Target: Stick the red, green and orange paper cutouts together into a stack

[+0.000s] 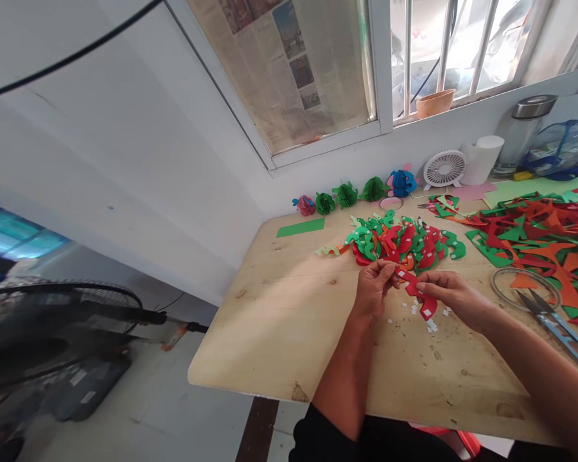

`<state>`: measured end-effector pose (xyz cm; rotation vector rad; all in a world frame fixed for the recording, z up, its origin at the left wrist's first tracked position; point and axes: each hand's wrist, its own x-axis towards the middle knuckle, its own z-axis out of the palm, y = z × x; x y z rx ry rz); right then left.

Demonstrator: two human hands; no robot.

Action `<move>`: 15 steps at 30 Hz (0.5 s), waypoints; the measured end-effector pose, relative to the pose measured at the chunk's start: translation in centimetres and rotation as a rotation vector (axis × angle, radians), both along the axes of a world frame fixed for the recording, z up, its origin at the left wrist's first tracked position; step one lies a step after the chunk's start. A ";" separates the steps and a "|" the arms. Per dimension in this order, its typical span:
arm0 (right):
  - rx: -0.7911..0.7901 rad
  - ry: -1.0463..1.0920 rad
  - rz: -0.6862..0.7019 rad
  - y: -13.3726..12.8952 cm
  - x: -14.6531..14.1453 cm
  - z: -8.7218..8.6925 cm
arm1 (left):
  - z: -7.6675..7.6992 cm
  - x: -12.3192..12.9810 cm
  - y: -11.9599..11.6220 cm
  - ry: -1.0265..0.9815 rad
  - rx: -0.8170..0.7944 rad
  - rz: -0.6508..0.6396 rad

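A curved red paper cutout (428, 307) with small white squares on it is held between my two hands, just above the table. My left hand (374, 285) pinches its upper left end. On its right side, the fingers and thumb of my right hand (446, 289) grip the middle. Several small white square bits (432, 326) lie on the wood below and beside it. Right behind my hands spreads a pile of red, green and orange cutouts (390, 237), many bearing white squares.
Scissors (551, 321) and a roll of clear tape or ring (498, 279) lie at the right by a heap of paper scraps (553, 237). Folded paper figures (345, 194), a small white fan (445, 169) and a glass bottle (523, 138) line the wall. A green strip (300, 228) lies at the back left.
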<state>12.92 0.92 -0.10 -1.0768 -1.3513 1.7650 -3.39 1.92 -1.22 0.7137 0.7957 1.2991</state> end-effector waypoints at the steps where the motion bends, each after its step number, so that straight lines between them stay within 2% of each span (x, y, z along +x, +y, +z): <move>1: 0.003 -0.001 -0.010 0.0 0.0 0.0 | 0.0 0.0 0.0 0.004 0.004 0.001; 9: 0.053 -0.023 -0.126 0.3 0.0 -0.4 | 0.2 0.0 -0.2 0.100 -0.018 -0.057; 15: 0.109 -0.060 -0.168 0.4 0.1 -0.6 | -0.1 0.2 -0.2 0.255 -0.016 -0.218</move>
